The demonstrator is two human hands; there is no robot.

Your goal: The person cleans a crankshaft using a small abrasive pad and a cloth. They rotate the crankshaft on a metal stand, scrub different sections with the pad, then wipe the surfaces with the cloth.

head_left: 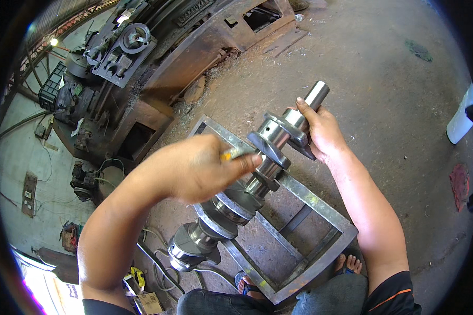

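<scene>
A steel crankshaft (215,214) lies slantwise across a metal frame (312,199), its polished journals shining between dark counterweights. My right hand (323,131) is closed around its far right end, the thumb along the bright metal just below the plain shaft tip. Over the middle of the crankshaft, my left hand (202,168) is closed on a small yellow-and-grey thing (230,154), pinched between thumb and fingers beside a journal. Motion blurs that hand, and its fingers hide most of the thing, so its kind is unclear. The left wrist also covers part of the frame.
A large machine with a handwheel (134,38) stands at the far left on a rusty base (194,63). Hoses (165,268) and a small cardboard box (150,303) lie at lower left. My sandalled feet (348,264) flank the frame. A white container (461,115) stands at right.
</scene>
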